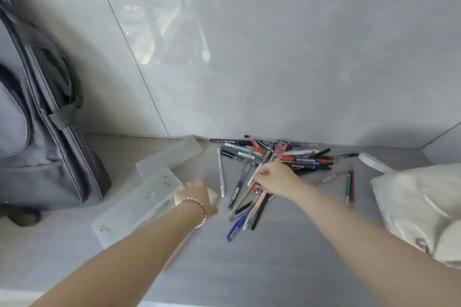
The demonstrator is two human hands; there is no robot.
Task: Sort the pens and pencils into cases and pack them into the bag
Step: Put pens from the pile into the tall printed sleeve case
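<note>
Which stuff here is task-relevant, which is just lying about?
Job: pen-and-pencil pile, lone white pen, near translucent case under left hand, far translucent case, grey backpack, right hand pinching a pale pen.
Lying about: white cloth bag, unless that's the target.

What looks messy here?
The pens and pencils lie in a crisscross heap by the wall, not in the cases. One white pen lies apart on the left, two pencils on the right. The right hand pinches a pale pen from the heap.
</note>
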